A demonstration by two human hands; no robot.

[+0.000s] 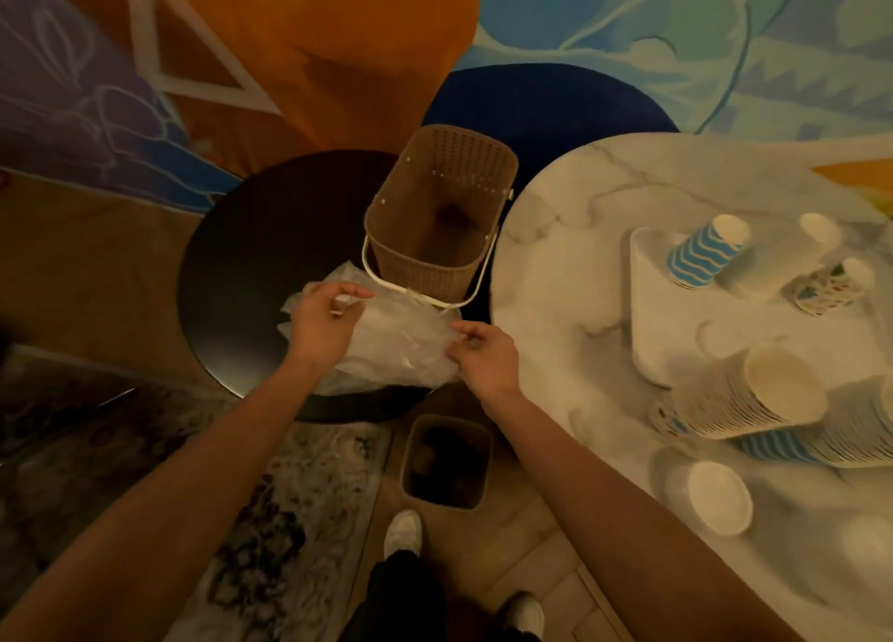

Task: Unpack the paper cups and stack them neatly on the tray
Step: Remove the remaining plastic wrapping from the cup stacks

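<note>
A brown perforated plastic basket (437, 216) with a thin white wire handle (476, 281) is parked upright on a round dark side table (251, 264), at that table's right edge. A big round white marble-look table (570, 303) is set just beside it on the right. Down on the floor between the two tables, a small brown square-ish bin (447, 462) can be seen, dark inside, contents too murky to make out. A mottled grey-and-black patterned rug (290, 520) is spread under the dark table's near side, next to pale herringbone wood flooring (546, 569). A colourful orange, blue and green mural-type surface (676, 37) is seen beyond.
</note>
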